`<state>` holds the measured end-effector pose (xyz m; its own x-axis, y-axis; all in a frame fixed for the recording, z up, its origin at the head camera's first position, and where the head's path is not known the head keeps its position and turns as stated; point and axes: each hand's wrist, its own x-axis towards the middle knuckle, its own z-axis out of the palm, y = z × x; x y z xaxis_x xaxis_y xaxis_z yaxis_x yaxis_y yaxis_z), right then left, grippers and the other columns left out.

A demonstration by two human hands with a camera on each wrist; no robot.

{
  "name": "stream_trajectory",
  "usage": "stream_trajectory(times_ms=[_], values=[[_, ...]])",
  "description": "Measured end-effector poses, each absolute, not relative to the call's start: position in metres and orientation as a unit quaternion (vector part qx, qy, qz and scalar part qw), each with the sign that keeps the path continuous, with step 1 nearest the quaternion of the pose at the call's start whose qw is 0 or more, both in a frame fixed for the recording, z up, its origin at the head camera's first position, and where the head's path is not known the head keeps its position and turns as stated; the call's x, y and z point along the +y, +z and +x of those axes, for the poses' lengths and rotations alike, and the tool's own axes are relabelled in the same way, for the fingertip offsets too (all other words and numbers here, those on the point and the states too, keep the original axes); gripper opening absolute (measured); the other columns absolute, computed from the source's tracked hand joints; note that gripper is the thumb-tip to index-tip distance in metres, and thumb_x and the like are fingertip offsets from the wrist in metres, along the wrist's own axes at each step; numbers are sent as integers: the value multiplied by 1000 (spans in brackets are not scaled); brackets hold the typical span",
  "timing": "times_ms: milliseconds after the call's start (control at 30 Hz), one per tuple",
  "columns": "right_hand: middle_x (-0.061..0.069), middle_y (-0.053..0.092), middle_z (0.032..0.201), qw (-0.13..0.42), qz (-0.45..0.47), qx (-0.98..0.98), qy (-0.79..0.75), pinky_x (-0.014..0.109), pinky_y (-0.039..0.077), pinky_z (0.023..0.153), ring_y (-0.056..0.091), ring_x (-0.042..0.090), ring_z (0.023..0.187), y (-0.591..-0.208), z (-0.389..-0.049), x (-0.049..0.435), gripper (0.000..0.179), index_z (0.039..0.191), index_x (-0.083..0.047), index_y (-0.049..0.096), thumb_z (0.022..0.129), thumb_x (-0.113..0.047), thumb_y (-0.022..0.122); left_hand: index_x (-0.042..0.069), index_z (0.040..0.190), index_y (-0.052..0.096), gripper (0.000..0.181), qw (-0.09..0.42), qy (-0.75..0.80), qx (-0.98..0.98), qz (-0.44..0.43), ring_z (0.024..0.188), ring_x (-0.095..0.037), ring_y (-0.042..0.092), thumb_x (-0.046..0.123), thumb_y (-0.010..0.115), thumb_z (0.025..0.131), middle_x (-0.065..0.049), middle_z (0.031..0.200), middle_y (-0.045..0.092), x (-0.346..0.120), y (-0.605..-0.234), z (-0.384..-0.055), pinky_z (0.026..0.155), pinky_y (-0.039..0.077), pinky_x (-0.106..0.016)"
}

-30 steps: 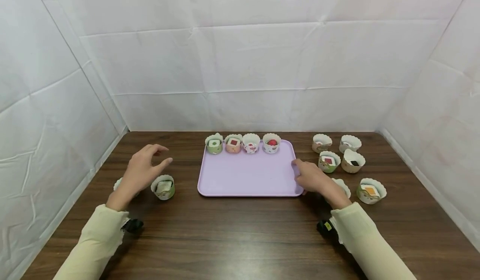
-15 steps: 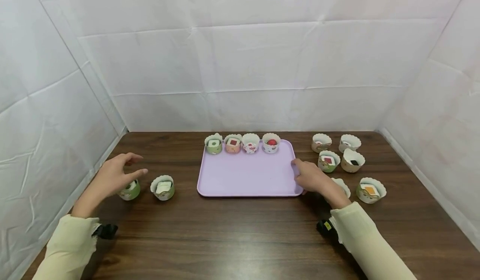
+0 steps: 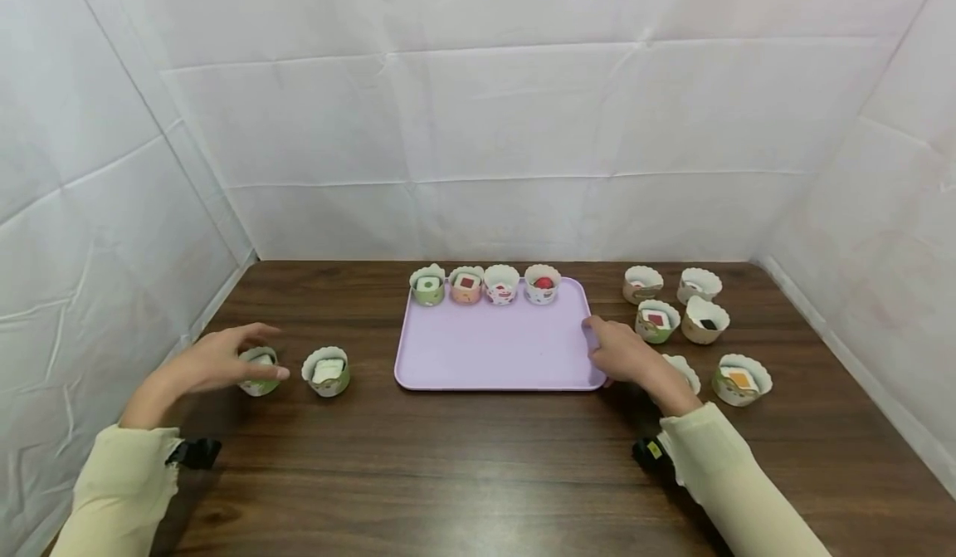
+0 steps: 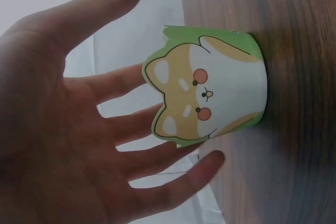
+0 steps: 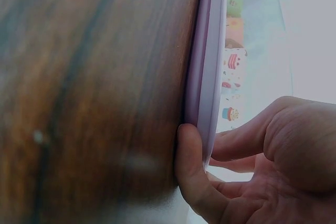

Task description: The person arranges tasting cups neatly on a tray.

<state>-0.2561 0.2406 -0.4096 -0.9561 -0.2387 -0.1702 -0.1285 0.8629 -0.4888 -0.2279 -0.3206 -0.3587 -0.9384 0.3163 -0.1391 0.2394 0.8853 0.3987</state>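
My left hand [image 3: 203, 363], fingers spread, hovers over and around a green paper baking cup [image 3: 261, 386] with a white piece inside. In the left wrist view this cup [image 4: 210, 90] carries a dog drawing; the thumb stands apart from it, the other fingers reach behind it. A second green cup [image 3: 327, 383] stands just to its right. My right hand [image 3: 626, 353] grips the right edge of a lilac tray [image 3: 493, 345]. The right wrist view shows a finger under the tray rim [image 5: 209, 66] and the thumb on the other side.
Along the tray's back edge stand several filled cups, from a green cup [image 3: 428, 293] to a patterned one [image 3: 541, 293] with a red piece. More cups stand right of the tray, among them an orange-topped one [image 3: 739, 387]. White sheeting [image 3: 485, 125] encloses the brown table [image 3: 448, 474].
My left hand has moved left and down, from above the right green cup to the far-left one. The right hand has stayed at the tray edge, and the tray has not moved.
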Motion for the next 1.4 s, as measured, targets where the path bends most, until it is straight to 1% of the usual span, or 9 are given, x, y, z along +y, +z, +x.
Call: stream_trajectory(times_ms=[200,367,500,600,700,867,1033,1233,1400], values=[[38,55,130,113,-94,959,-242,28,59,52,65,18,63,-410,-256,241,53,147,11,41,96,1,51,-5,147,48,87,131,191,961,153,129,-57,51,46,82,84,-36,144,52,-325,-361,-228,94,54,-62],[37,56,129,116,-92,959,-241,27,59,52,65,18,63,-409,-257,241,53,147,11,41,96,1,51,-4,146,49,88,146,188,960,147,117,-47,59,37,88,79,-36,141,54,-326,-363,-231,88,56,-55],[38,55,130,113,-96,959,-242,28,59,51,65,19,63,-409,-256,241,53,146,11,42,95,1,51,-5,143,51,85,143,180,962,146,110,-44,61,28,91,76,-36,135,57,-326,-364,-233,84,57,-51],[38,55,129,112,-98,959,-242,28,59,51,65,19,62,-409,-256,241,53,146,11,42,95,1,51,-7,140,53,78,133,175,965,146,102,-38,62,23,89,77,-31,123,64,-326,-365,-233,79,56,-46],[38,55,130,113,-98,959,-240,27,59,51,65,18,61,-410,-256,241,53,146,11,42,95,1,51,-8,137,54,71,127,173,967,139,94,-33,62,19,86,80,-26,114,66,-326,-365,-234,75,54,-41],[38,55,130,113,-97,959,-242,28,59,51,65,18,61,-411,-256,241,54,146,10,42,94,1,52,-8,133,52,63,127,178,968,125,91,-30,60,16,82,82,-25,111,65,-326,-364,-232,72,51,-36],[38,55,130,113,-99,959,-240,27,59,51,65,18,61,-411,-256,240,53,146,11,42,95,1,51,-6,126,54,53,118,179,969,124,87,-28,58,13,78,83,-20,105,65,-326,-365,-230,69,47,-32],[39,55,131,114,-97,960,-238,27,59,51,65,18,61,-410,-257,240,54,146,11,42,95,1,51,-7,126,57,52,77,178,970,147,89,-29,60,10,77,81,-23,109,67,-324,-365,-229,71,48,-35],[39,54,131,114,-96,960,-237,27,59,51,65,18,61,-410,-257,240,53,147,11,41,95,0,51,-7,131,57,54,33,184,969,165,100,-41,65,9,78,84,-28,118,67,-321,-367,-229,77,55,-50]])
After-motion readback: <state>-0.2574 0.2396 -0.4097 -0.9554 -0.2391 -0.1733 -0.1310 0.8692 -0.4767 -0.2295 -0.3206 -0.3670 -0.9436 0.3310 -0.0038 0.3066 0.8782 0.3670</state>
